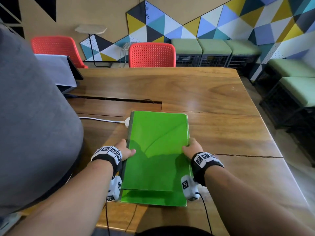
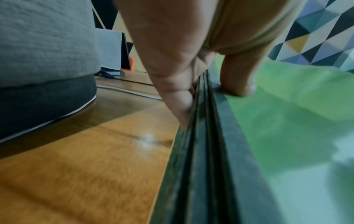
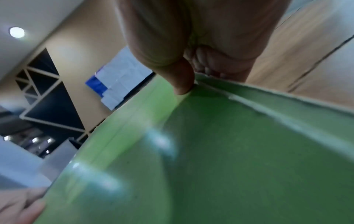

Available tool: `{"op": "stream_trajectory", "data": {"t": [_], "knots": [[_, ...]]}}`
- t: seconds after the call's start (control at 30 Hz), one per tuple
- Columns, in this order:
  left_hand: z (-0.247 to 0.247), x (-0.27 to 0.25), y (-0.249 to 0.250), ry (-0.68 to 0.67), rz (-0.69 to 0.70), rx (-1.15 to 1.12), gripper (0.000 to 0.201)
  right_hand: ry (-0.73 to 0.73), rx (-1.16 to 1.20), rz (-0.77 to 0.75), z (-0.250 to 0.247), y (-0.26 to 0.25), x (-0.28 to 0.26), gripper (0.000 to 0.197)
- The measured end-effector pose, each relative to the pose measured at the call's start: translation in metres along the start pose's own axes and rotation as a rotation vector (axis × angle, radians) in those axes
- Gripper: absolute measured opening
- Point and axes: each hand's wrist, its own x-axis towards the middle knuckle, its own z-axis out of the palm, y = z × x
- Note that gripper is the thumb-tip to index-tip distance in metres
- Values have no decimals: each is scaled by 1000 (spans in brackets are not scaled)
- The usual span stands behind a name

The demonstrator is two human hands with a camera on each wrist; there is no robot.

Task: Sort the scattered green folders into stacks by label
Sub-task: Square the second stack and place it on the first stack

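Note:
A bundle of green folders (image 1: 156,150) is held over the wooden table (image 1: 221,130), plain cover up, no label showing. My left hand (image 1: 125,151) grips its dark spine edge (image 2: 214,136), thumb on top and fingers underneath. My right hand (image 1: 191,148) grips the opposite open edge (image 3: 249,97), thumb on the cover. Another green folder (image 1: 153,198) lies flat on the table below, only its near strip showing. In the left wrist view several stacked spines are visible.
A grey cushion-like shape (image 1: 34,116) fills the left. A white cable and plug (image 1: 127,121) lie by the folders' far left corner. A covered monitor (image 1: 59,72) stands at the back left, red chairs (image 1: 151,55) behind the table.

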Motion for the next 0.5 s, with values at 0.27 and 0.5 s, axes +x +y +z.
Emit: {"op": "stream_trajectory", "data": {"t": [0.27,0.5], "knots": [[22,1,-8,-78,-139,118,80,-98,-177,102,38,24,9,31],[15,-2,13,-108,-141,265,68,-144,-274,130,43,22,8,27]]}}
